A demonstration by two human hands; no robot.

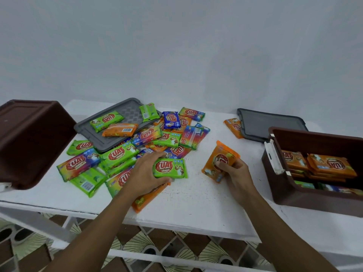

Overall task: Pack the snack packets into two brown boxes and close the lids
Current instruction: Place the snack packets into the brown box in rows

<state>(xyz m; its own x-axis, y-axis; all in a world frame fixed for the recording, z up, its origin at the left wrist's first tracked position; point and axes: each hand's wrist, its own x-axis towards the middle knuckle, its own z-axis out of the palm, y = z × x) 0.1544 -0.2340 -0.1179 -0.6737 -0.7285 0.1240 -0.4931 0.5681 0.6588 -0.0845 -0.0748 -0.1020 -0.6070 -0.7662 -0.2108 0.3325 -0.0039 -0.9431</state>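
Currently mid-packing | left hand (145, 173) grips green packet (170, 168) at pile edge on counter (196, 197) | right hand (234, 173) holds orange packet (220, 160) | next, likely: carry both to right brown box (290, 195), part-filled.

Left hand (146, 171) grips green packet (170, 168) at frame center. Right hand (234, 173) holds orange packet (218, 161). Right brown box (306, 195) part-filled.

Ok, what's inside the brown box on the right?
Stacked orange packets, with a green packet and a blue packet lower down. The box hides the rest.
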